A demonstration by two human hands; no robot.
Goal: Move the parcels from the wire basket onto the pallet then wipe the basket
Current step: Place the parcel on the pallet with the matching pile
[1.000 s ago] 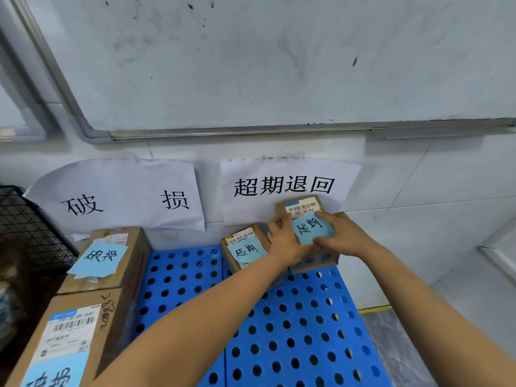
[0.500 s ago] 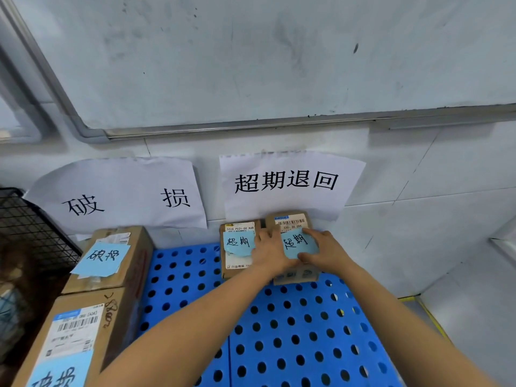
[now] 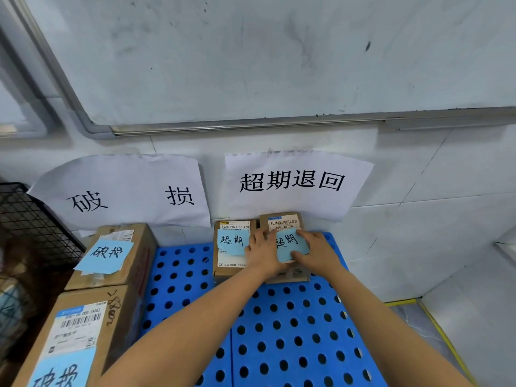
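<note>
– Blue perforated pallet (image 3: 279,331), head view: the small parcel (image 3: 284,223) appears to rest at its far edge, under the right-hand wall sign (image 3: 293,182), touching a neighbouring parcel (image 3: 233,247) on its left. Wire basket (image 3: 30,219) at far left.
– Hands?
– Both on it. Left hand (image 3: 262,255) curls over the parcel's left edge. Right hand (image 3: 318,252) lies on top, fingers across the blue note (image 3: 291,247), thumb at the near edge. Forearms reach forward, converging.
– Step, as I judge it: seating the parcel. Advice?
– Square it against neighbour and wall, press flat, then release without dragging the note loose.
</note>
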